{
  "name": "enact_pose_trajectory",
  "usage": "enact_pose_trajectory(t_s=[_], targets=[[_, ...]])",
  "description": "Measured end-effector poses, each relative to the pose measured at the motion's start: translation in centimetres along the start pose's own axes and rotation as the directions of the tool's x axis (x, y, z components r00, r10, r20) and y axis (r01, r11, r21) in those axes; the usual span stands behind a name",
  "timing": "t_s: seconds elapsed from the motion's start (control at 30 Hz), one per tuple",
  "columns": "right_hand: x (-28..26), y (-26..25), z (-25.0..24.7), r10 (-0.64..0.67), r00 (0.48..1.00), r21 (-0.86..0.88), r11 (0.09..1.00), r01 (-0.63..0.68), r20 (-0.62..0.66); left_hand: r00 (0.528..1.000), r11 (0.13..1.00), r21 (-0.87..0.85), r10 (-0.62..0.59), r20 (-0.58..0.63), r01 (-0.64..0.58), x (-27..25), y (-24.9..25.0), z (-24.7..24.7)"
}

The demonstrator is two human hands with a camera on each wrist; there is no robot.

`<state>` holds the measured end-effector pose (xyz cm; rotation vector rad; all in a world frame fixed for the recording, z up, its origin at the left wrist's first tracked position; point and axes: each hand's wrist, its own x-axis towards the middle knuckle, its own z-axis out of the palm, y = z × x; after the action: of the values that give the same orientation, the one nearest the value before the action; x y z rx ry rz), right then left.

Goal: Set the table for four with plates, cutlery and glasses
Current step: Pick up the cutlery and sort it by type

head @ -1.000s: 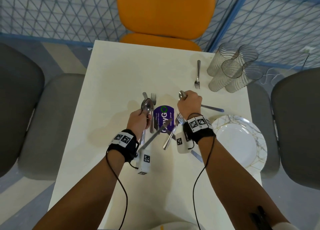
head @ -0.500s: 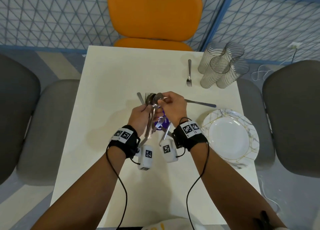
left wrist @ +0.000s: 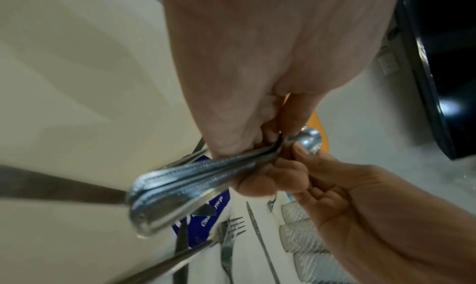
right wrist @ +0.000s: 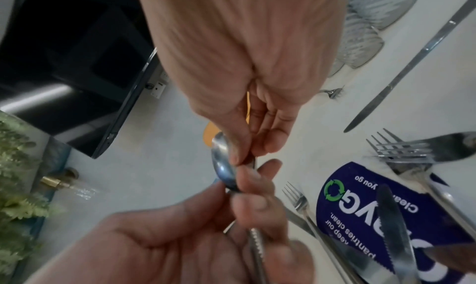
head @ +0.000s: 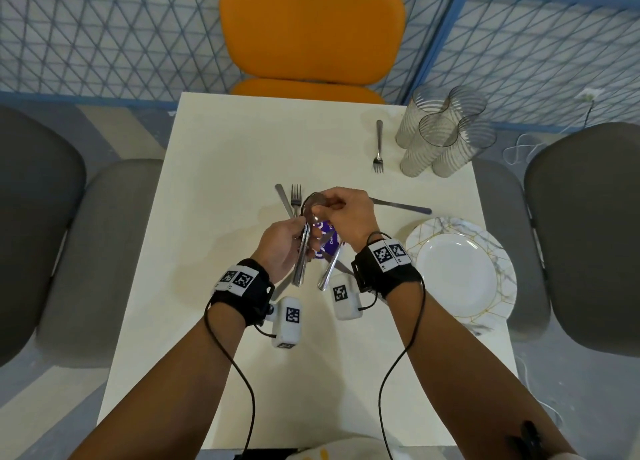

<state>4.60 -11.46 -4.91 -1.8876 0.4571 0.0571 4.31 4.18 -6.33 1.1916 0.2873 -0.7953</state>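
Observation:
My left hand grips a bundle of spoons by their necks above the table's middle, handles pointing back at me. In the left wrist view the beaded spoon handles fan out below the left hand. My right hand touches the left and pinches the top spoon's bowl between thumb and forefinger. Under the hands, a fork, knives and another fork lie around a purple packet. Stacked plates are at the right edge. Several ribbed glasses stand far right.
A lone fork lies near the glasses and a knife lies right of my hands. An orange chair faces the table's far end. Grey chairs flank both sides. The white table is bare at its far left.
My right hand has carried its spoon leftward to the left hand's bundle; the two hands, apart a second ago, now meet over the purple packet.

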Motion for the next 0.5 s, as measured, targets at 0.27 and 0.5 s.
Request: enact_pose_trajectory(t_s=[0.27, 0.5], targets=[[0.0, 1.2, 1.7, 0.023, 0.999, -0.082, 0.996, -0.026, -0.041, 0.951, 0.846, 0.517, 0.254, -0.177, -0.130, 0.1, -3.7, -1.0], [-0.7, 2.9, 4.6, 0.055, 0.997, -0.193, 0.980, -0.042, 0.062, 0.892, 0.667, 0.745, 0.318, -0.322, 0.031, 0.7, -5.5, -3.4]])
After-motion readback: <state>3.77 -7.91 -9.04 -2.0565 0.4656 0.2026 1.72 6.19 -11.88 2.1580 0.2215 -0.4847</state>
